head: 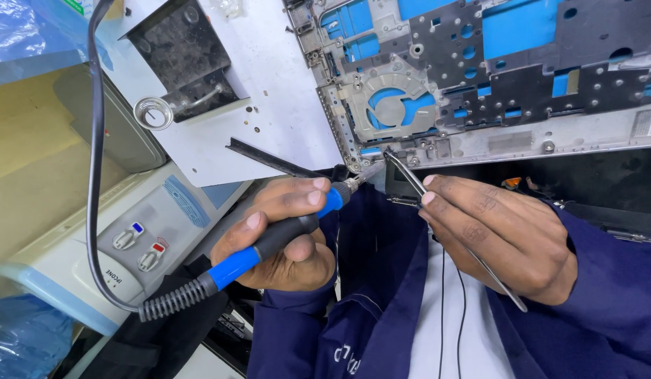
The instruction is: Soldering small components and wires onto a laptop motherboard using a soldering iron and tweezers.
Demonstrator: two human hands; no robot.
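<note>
**Soldering at the edge of a laptop chassis**

Overhead, a stripped laptop chassis (480, 77) lies on the white table (283, 91). Left hand (283, 235) grips a blue-handled soldering iron (269, 242); right-hand fingers (444, 196) pinch tweezers (409, 179). Both tips meet at the near edge, where steady contact seems needed.

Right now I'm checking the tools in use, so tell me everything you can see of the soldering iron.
The soldering iron has a blue and black handle, seemingly plastic with a rubbery black grip, a ribbed black strain relief at its rear and a black cable looping away to the upper left. The left hand grips it pen-like, slanting up to the right. Its metal tip points at the edge of the opened laptop chassis, close to the tweezers.
</note>
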